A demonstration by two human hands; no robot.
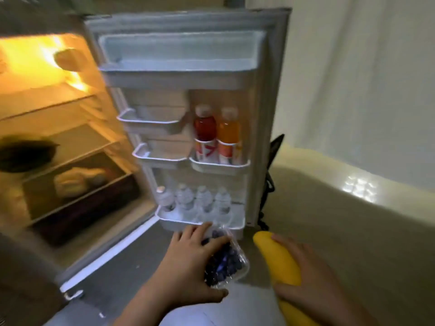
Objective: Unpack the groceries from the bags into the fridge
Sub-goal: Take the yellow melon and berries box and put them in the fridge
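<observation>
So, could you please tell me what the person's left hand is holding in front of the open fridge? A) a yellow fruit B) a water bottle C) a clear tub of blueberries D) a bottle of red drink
C: the left hand has its grip around a clear tub of blueberries, while the yellow fruit sits in the right hand and the bottles stand in the fridge door.

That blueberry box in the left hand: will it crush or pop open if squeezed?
Probably somewhat. The blueberry box looks like thin clear plastic, so it likely flexes under the left hand. It looks full of berries, so an opened lid could spill them. The lid catch isn't visible.
</observation>
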